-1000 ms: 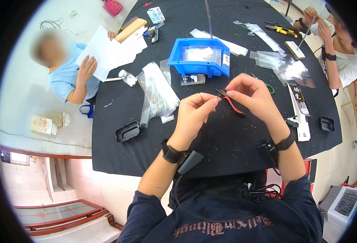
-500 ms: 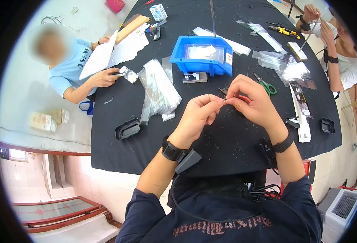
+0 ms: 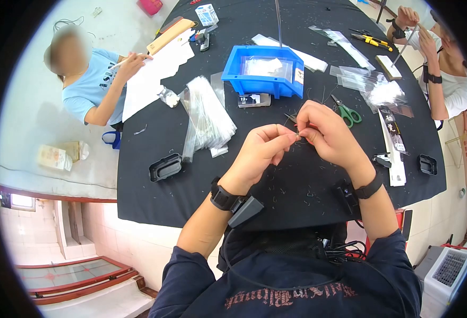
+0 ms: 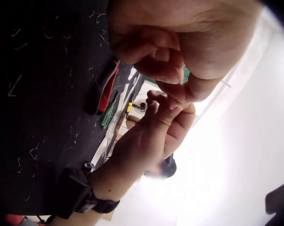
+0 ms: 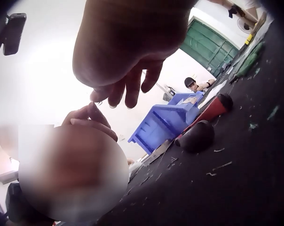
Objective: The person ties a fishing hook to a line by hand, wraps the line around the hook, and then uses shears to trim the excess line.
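In the head view, my left hand [image 3: 262, 153] and right hand [image 3: 331, 135] meet fingertip to fingertip above the black table. Thumb and index finger of each pinch a tiny thin piece [image 5: 99, 102], which looks like a short curved bit of wire in the right wrist view. Mostly covered by the fingers, its full shape cannot be told. Just behind them, partly hidden by my right hand, lie pliers [image 5: 212, 112] with red and black handles. Green-handled scissors [image 3: 349, 115] rest right of that hand.
Beyond my hands stands a blue bin [image 3: 262, 90], with a small box [image 3: 253, 100] before it. Clear plastic sleeves [image 3: 208, 119] lie left, near a black tray [image 3: 165, 168]. Thin clippings litter the cloth. One person sits at left with papers [image 3: 143, 93], another at far right.
My fingertips have come together and shifted slightly right, nearer to me. More of the scissors shows. The person at left has lowered the papers to the table and now holds up a pen-like stick.
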{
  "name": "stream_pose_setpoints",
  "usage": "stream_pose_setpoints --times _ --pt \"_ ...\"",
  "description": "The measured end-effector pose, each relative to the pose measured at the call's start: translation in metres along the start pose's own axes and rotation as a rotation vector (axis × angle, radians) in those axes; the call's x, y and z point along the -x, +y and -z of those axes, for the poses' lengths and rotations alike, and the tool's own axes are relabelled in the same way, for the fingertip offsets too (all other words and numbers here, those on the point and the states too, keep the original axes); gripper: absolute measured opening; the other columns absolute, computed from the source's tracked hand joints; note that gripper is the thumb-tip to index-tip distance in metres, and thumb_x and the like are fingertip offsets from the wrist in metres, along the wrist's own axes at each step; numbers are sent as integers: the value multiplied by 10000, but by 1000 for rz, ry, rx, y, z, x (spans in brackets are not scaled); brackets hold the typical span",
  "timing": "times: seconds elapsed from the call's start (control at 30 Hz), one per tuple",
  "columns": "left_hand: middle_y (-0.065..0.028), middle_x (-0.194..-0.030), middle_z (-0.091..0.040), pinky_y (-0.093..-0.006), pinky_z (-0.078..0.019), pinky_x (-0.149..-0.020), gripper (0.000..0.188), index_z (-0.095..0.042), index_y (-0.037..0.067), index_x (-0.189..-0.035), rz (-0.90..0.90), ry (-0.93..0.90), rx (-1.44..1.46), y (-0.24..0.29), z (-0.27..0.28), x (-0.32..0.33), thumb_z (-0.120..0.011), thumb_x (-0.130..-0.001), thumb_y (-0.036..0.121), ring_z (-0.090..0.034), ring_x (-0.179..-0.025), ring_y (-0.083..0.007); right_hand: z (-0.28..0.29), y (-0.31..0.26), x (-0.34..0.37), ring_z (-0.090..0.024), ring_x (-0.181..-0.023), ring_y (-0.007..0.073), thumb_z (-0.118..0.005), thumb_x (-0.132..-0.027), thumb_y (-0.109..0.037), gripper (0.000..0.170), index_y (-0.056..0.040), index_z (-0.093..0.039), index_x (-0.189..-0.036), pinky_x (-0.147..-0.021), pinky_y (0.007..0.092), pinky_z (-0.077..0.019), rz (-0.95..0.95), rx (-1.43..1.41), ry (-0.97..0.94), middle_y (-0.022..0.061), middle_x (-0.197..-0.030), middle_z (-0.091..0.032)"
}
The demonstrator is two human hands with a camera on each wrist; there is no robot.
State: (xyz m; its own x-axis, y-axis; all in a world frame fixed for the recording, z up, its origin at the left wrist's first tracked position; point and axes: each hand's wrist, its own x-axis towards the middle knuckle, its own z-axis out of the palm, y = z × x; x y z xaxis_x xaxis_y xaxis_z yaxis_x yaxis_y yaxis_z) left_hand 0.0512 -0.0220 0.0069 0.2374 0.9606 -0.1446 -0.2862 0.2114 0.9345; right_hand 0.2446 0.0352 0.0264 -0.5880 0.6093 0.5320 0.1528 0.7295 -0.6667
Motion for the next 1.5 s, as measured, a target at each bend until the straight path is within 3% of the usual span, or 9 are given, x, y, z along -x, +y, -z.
stream_pose_setpoints --times 0.37,0.67,0.83,1.07,1.5 --pt "39 -716 -561 -181 -333 -486 135 -677 34 -932 4 -1 2 0 0 0 -675 -949 169 -446 -532 -28 1 0 0 -552 -721 294 -639 -816 -11 130 -44 -516 -842 -687 377 -416 -6 37 4 92 -794 -542" --pt "40 -704 -562 -175 -330 -481 134 -681 34 -937 6 11 -16 0 2 0 -684 -942 169 -451 -527 -25 3 0 -1 -572 -735 237 -684 -818 -3 123 -41 -591 -889 -677 337 -457 -71 -137 27 79 -822 -556" --pt "44 -702 -557 -175 -315 -478 150 -693 25 -949 -2 3 -39 2 0 1 -666 -950 173 -435 -525 -19 5 2 -1 -560 -721 212 -685 -799 -24 91 -75 -610 -797 -700 335 -394 54 95 11 35 -784 -561" --pt "63 -708 -533 -177 -269 -479 242 -724 -14 -1079 60 -85 -135 6 1 4 -599 -979 168 -368 -526 3 7 1 1 -542 -715 220 -682 -755 -15 116 -89 -594 -772 -717 338 -365 67 132 25 26 -755 -554" --pt "89 -615 -461 -199 -240 -479 240 -715 6 -978 48 -173 -117 1 -1 3 -568 -1002 193 -338 -519 -2 6 2 0 -549 -706 206 -666 -764 -8 104 -84 -596 -779 -733 332 -366 71 85 -16 22 -760 -561"
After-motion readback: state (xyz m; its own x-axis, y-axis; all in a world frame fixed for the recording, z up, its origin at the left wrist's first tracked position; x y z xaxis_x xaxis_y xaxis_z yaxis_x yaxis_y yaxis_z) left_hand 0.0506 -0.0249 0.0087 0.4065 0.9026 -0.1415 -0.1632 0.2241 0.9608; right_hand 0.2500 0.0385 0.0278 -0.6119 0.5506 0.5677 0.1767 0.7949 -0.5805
